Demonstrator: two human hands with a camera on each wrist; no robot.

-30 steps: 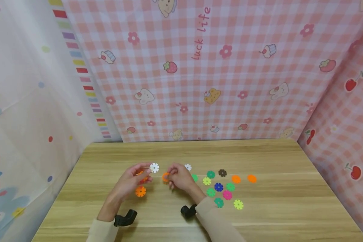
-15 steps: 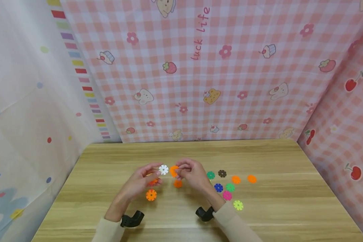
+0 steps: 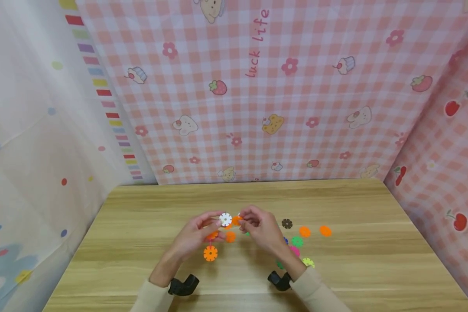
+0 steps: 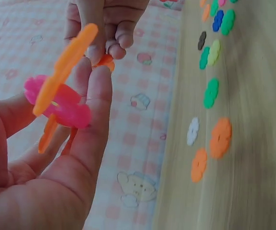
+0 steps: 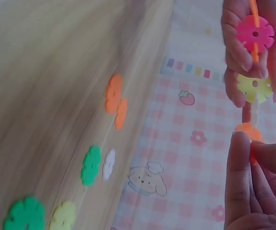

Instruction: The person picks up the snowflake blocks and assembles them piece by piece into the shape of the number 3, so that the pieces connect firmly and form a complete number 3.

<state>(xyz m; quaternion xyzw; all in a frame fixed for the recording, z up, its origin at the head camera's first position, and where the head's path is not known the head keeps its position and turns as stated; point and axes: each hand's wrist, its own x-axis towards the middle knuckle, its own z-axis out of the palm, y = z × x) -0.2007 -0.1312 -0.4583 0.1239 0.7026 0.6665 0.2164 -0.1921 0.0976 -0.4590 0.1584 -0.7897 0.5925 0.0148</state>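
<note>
My left hand (image 3: 192, 239) holds a chain of slotted plastic discs. An orange disc (image 3: 210, 253) hangs at its lower end, joined to a pink disc (image 5: 255, 34). Farther along the chain are a yellow disc (image 5: 255, 89) and, at the far end, a white disc (image 3: 225, 219). Between thumb and fingers, my right hand (image 3: 266, 230) pinches an orange disc (image 5: 248, 130) right by the white one. Whether their slots engage I cannot tell. The left fingers cover part of the chain.
Loose discs lie on the wooden table (image 3: 140, 216): orange (image 3: 325, 230), brown (image 3: 287, 223), green (image 3: 297, 241) and others, some behind the right arm. A checked pink cloth (image 3: 316, 86) hangs behind the table.
Both hands have moved to the right, the left one carrying the chain. The right hand's orange disc and the chain's white disc have come close together.
</note>
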